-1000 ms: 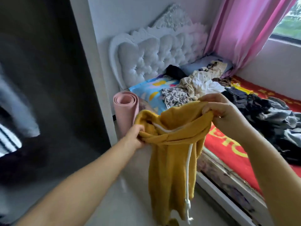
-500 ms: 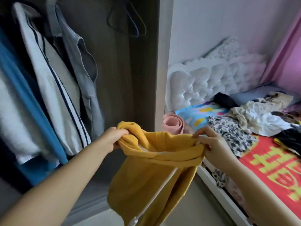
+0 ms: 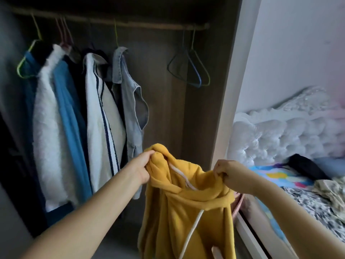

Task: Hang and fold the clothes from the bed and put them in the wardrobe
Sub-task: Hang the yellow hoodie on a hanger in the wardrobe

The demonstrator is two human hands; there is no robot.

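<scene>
The wardrobe [image 3: 188,113] stands open, and its rail [image 3: 112,22] runs along the top edge. On the left part of the rail hang several clothes: a white fluffy garment [image 3: 50,128], a blue one [image 3: 69,116], a white jacket with dark stripes [image 3: 104,124] and a grey denim vest [image 3: 130,101]. To the right of the vest the rail has free room, where only two empty hangers [image 3: 192,70] hang near the wardrobe's right side panel [image 3: 231,90]. Right of this panel is the bed [image 3: 308,200], with a white tufted headboard [image 3: 283,139] and loose clothes [image 3: 328,189] lying on it.

The yellow hoodie [image 3: 188,212] is held up in front of the wardrobe's free part, below the empty hangers, and its white drawstring [image 3: 192,228] hangs down. The left hand [image 3: 143,167] grips the left edge of the hoodie's hood opening, with fingers curled into the cloth. The right hand [image 3: 226,171] pinches the right edge of the opening. The two hands are apart, so the hood is stretched open between them.
</scene>
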